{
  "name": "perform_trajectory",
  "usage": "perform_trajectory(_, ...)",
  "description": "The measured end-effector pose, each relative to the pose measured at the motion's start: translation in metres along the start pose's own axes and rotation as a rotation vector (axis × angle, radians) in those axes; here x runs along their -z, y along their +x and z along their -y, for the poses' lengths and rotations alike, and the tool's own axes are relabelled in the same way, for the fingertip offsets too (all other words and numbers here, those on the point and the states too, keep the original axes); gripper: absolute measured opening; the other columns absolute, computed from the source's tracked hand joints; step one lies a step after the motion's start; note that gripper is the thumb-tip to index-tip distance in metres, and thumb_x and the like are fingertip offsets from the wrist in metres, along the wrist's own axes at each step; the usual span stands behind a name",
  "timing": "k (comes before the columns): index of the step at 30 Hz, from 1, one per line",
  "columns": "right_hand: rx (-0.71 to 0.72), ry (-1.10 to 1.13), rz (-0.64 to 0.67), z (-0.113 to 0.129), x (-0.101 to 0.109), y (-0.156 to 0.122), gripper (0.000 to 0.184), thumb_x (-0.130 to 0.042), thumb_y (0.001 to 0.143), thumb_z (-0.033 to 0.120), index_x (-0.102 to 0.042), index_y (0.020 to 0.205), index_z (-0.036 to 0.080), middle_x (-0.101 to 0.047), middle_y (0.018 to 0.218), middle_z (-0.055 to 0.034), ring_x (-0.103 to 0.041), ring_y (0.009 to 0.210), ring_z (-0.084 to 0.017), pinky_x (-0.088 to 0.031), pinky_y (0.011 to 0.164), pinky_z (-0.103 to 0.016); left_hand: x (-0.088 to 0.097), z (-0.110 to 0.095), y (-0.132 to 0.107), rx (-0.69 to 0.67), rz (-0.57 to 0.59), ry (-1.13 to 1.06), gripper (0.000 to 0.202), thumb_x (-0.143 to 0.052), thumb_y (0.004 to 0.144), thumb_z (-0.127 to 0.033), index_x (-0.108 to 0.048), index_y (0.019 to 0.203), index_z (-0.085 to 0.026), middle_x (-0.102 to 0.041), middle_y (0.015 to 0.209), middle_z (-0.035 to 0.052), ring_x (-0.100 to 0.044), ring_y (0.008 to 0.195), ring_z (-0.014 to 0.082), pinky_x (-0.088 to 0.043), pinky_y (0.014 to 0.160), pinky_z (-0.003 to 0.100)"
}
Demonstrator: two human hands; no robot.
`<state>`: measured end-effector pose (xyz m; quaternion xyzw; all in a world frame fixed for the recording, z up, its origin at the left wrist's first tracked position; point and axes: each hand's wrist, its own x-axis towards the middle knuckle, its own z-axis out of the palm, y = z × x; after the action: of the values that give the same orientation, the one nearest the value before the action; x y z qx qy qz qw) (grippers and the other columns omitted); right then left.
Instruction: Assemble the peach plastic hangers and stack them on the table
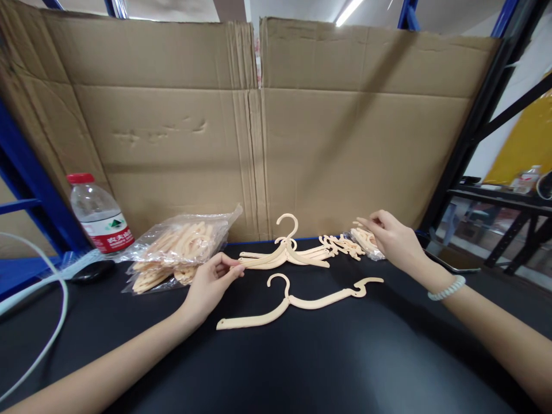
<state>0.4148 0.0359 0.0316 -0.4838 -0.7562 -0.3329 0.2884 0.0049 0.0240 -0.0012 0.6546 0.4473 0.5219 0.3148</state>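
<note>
My left hand [211, 283] pinches the left end of a small stack of cream plastic hangers [284, 253] lying on the black table [302, 356]. My right hand [390, 237] is closed in a pinch over a pile of small cream hanger parts [345, 244] at the back right, next to a clear bag of them [365, 240]; what its fingertips hold is too small to name. A single unfolded cream hanger [297, 302] lies flat between my hands, nearer to me.
A clear plastic bag of cream hanger pieces [181, 247] lies at the back left. A water bottle with a red cap [100, 215] stands beside it, with a black object [91, 271] and a white cable [56, 299] nearby. Cardboard sheets [259, 126] wall off the back. A dark tablet [452, 259] lies far right.
</note>
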Motion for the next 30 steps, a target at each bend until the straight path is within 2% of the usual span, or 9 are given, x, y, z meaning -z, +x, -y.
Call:
perform_trajectory(2, 0.006, -0.039, -0.017, 0.000, 0.000, -0.001, 0.033, -0.037, 0.089, 0.010, -0.067, 0.100, 0.018, -0.058, 0.095, -0.0111, -0.060, 0.086, -0.025, -0.044, 0.057, -0.029, -0.001, 0.000, -0.002, 0.049, -0.031, -0.059, 0.028, -0.074, 0.071, -0.039, -0.057, 0.074, -0.017, -0.071, 0.073, 0.0043, -0.067, 0.071, 0.0177, -0.054, 0.070, 0.030)
perform_trajectory(4, -0.078, 0.049, -0.055, 0.000, 0.000, 0.000, 0.029, -0.037, 0.089, 0.011, -0.066, 0.093, 0.018, -0.058, 0.097, -0.0113, -0.059, 0.087, -0.025, -0.045, 0.062, -0.030, -0.001, 0.000, -0.004, 0.090, -0.057, -0.116, 0.030, -0.077, 0.068, -0.038, -0.058, 0.073, -0.016, -0.071, 0.075, 0.0050, -0.066, 0.071, 0.0167, -0.053, 0.069, 0.028)
perform_trajectory(8, -0.556, 0.675, -0.109, 0.006, -0.004, 0.001, 0.008, -0.056, 0.086, 0.027, -0.059, 0.082, 0.021, -0.058, 0.090, -0.0080, -0.057, 0.081, -0.023, -0.045, 0.066, -0.032, -0.002, 0.001, -0.005, 0.149, -0.088, -0.212, 0.031, -0.082, 0.062, -0.036, -0.060, 0.072, -0.016, -0.072, 0.077, 0.0051, -0.066, 0.070, 0.0155, -0.052, 0.069, 0.026)
perform_trajectory(11, -0.747, 1.000, -0.040, 0.014, -0.011, 0.000, 0.022, -0.063, 0.081, 0.041, -0.052, 0.081, 0.022, -0.056, 0.071, -0.0023, -0.054, 0.062, -0.019, -0.045, 0.053, -0.030, -0.003, 0.001, -0.004, 0.177, -0.105, -0.265, 0.033, -0.084, 0.058, -0.035, -0.060, 0.070, -0.015, -0.072, 0.074, 0.0036, -0.065, 0.069, 0.0147, -0.052, 0.069, 0.025)
perform_trajectory(13, -0.785, 1.154, 0.041, 0.021, -0.015, -0.002, 0.029, -0.065, 0.077, 0.047, -0.049, 0.082, 0.023, -0.058, 0.068, -0.0011, -0.054, 0.056, -0.017, -0.046, 0.049, -0.029, -0.003, 0.000, -0.004, 0.192, -0.113, -0.291, 0.034, -0.085, 0.056, -0.034, -0.061, 0.069, -0.015, -0.072, 0.073, 0.0032, -0.065, 0.069, 0.0140, -0.051, 0.069, 0.024)
perform_trajectory(16, -0.849, 1.388, 0.132, 0.029, -0.019, -0.004, 0.034, -0.072, 0.070, 0.043, -0.050, 0.084, 0.023, -0.061, 0.069, -0.0005, -0.057, 0.058, -0.015, -0.050, 0.053, -0.029, -0.003, -0.001, -0.004, 0.209, -0.120, -0.321, 0.035, -0.087, 0.054, -0.033, -0.061, 0.069, -0.015, -0.072, 0.074, 0.0030, -0.065, 0.068, 0.0131, -0.051, 0.069, 0.023)
perform_trajectory(21, -0.909, 1.601, 0.202, 0.037, -0.017, -0.005, 0.023, -0.074, 0.072, 0.033, -0.063, 0.088, 0.019, -0.066, 0.078, -0.0036, -0.063, 0.071, -0.016, -0.054, 0.063, -0.028, -0.002, -0.003, -0.006, 0.229, -0.125, -0.360, 0.036, -0.089, 0.052, -0.032, -0.061, 0.068, -0.014, -0.072, 0.072, 0.0023, -0.063, 0.067, 0.0116, -0.050, 0.068, 0.021)
perform_trajectory(26, -0.885, 1.768, 0.189, 0.044, -0.011, -0.002, 0.029, -0.072, 0.080, 0.036, -0.070, 0.103, 0.019, -0.070, 0.107, -0.0103, -0.064, 0.103, -0.023, -0.055, 0.084, -0.034, -0.003, -0.004, -0.006, 0.245, -0.127, -0.391, 0.039, -0.090, 0.049, -0.032, -0.060, 0.067, -0.015, -0.072, 0.071, 0.0017, -0.063, 0.066, 0.0111, -0.051, 0.068, 0.020)
perform_trajectory(30, -0.951, 1.805, 0.149, 0.050, -0.014, -0.005, 0.028, -0.079, 0.076, 0.037, -0.073, 0.097, 0.019, -0.072, 0.102, -0.0088, -0.066, 0.095, -0.019, -0.056, 0.075, -0.024, -0.004, -0.005, -0.006, 0.252, -0.126, -0.401, 0.039, -0.090, 0.048, -0.032, -0.061, 0.066, -0.015, -0.073, 0.072, 0.0023, -0.063, 0.067, 0.0110, -0.050, 0.068, 0.020)
